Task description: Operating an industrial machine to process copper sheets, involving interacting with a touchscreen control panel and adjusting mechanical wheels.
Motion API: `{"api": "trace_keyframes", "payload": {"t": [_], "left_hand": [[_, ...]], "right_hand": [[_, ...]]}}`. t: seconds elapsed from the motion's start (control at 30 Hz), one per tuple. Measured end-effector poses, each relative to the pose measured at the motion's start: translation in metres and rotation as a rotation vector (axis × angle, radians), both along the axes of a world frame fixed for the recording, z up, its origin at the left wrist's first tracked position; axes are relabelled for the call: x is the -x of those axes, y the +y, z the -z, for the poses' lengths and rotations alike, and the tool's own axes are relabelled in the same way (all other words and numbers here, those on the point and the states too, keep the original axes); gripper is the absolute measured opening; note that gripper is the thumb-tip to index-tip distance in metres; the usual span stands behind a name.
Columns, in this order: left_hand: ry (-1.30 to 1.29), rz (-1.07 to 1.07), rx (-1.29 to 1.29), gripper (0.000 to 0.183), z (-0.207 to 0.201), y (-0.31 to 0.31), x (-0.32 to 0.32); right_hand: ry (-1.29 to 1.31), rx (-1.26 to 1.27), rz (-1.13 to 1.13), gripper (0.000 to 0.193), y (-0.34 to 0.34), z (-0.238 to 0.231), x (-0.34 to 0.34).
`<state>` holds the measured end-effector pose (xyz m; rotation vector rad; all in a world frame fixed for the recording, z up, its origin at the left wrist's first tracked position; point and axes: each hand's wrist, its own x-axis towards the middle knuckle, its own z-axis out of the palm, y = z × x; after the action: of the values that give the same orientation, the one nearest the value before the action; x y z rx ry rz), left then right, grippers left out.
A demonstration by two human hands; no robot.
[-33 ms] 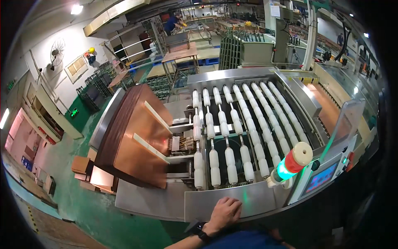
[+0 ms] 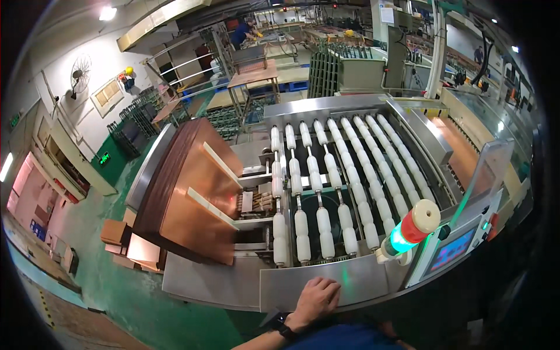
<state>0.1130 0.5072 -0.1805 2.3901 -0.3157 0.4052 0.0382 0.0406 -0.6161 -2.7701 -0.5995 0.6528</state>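
Observation:
My left hand (image 2: 318, 298), with a dark watch (image 2: 283, 328) at the wrist, rests on the front metal panel (image 2: 361, 286) of a roller conveyor. Its fingers are slightly bent, lying on the panel and holding nothing. Beyond it run rows of white rollers (image 2: 300, 227) on metal shafts. At the left a thick stack of copper-coloured sheets (image 2: 186, 210) leans tilted, with two pale bars (image 2: 211, 208) across its face. A dim shape at the lower edge, beside blue clothing (image 2: 344, 339), may be part of my right hand; no fingers can be made out there.
A signal light (image 2: 411, 227), lit green, stands at the conveyor's right front corner near a control screen (image 2: 452, 251). Another copper-coloured sheet (image 2: 458, 146) lies in the machine at the right. Cartons (image 2: 116, 231) sit on the green floor. A person (image 2: 240, 35) works far back.

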Motion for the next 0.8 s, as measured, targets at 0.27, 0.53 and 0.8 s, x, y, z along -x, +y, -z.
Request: {"api": "trace_keyframes", "payload": {"t": [0.27, 0.53, 0.8], "left_hand": [[-0.013, 0.028, 0.009, 0.024, 0.002, -0.002, -0.003], [-0.003, -0.016, 0.005, 0.023, 0.007, 0.015, 0.010], [-0.034, 0.041, 0.036, 0.023, 0.001, 0.000, -0.003]], "right_hand": [[0.020, 0.001, 0.021, 0.027, 0.008, -0.005, 0.003], [0.042, -0.023, -0.021, 0.027, 0.045, -0.023, -0.011], [-0.178, -0.039, 0.015, 0.021, 0.012, 0.001, 0.032]]}}
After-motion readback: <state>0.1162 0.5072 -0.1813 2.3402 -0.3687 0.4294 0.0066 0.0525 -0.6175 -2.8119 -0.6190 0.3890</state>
